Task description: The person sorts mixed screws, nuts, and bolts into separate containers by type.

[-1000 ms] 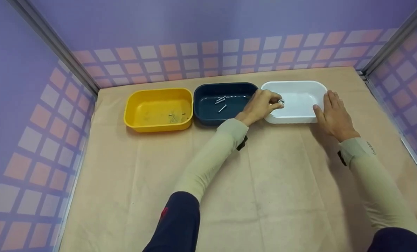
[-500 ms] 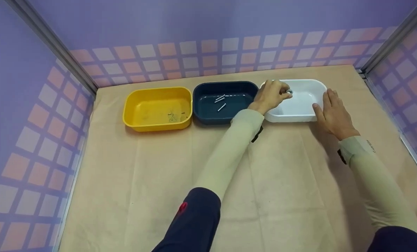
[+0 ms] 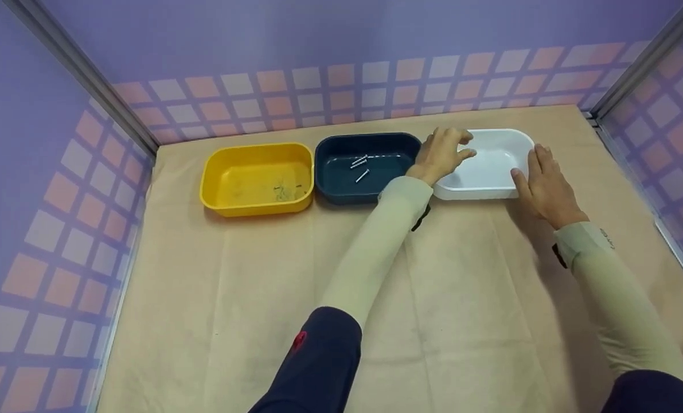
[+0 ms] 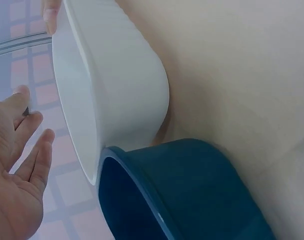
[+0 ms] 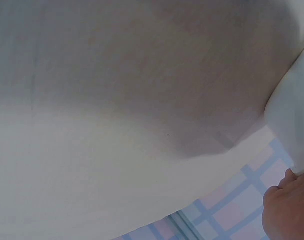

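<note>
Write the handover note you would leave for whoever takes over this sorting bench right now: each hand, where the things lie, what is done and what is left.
Left hand: open over the near-left corner of the white tub, holding nothing visible.
Right hand: flat against the white tub's right side, steadying it.
Navy tub: a few metal pins inside.
Yellow tub: a few small bits on its floor.
Done: parts lie in the yellow and navy tubs; the white tub's contents are hidden by the left hand.
Left: no loose parts show on the beige cloth.
</note>
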A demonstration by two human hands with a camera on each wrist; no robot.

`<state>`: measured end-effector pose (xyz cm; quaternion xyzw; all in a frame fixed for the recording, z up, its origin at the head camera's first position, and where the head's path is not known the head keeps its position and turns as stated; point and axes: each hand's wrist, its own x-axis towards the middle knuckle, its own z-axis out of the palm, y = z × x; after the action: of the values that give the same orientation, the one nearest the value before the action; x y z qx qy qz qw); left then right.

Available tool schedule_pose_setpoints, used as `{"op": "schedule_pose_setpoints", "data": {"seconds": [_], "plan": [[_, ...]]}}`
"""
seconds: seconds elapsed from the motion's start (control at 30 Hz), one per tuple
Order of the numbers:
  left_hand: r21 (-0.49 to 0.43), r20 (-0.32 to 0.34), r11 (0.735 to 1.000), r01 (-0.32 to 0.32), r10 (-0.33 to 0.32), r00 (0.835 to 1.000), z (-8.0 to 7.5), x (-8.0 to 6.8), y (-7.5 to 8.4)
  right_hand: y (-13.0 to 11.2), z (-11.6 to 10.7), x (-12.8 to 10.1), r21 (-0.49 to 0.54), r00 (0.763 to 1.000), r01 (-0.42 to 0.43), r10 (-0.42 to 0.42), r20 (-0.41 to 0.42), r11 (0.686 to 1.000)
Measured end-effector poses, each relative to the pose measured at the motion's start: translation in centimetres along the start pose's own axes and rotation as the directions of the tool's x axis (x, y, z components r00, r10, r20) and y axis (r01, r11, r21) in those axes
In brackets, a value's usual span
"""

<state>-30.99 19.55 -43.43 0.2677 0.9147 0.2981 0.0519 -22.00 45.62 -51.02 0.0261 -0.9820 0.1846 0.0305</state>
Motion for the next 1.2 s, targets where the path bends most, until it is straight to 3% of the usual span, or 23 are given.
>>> {"op": "schedule_pose_setpoints", "data": {"seconds": [0.53,0.9,1.2], "plan": [[0.005,0.009,1.0,-0.019,0.019,1.0,-0.5,-0.2,-0.1,0.0,-0.1,0.4,-0.005,1.0,0.001,-0.001,0.015,1.0],[-0.011,0.025,0.999,-0.037,0.037,0.999,-1.2,-0.8,-1.1,0.2,-0.1,1.0,0.011,1.0,0.025,-0.025,0.009,1.0],[-0.07,-0.011,0.991,-0.115,0.115,0.993,-1.6,-2.3,-2.0,0.3,0.0,0.9,0.028,0.999,0.042,-0.042,-0.004,0.999]]}}
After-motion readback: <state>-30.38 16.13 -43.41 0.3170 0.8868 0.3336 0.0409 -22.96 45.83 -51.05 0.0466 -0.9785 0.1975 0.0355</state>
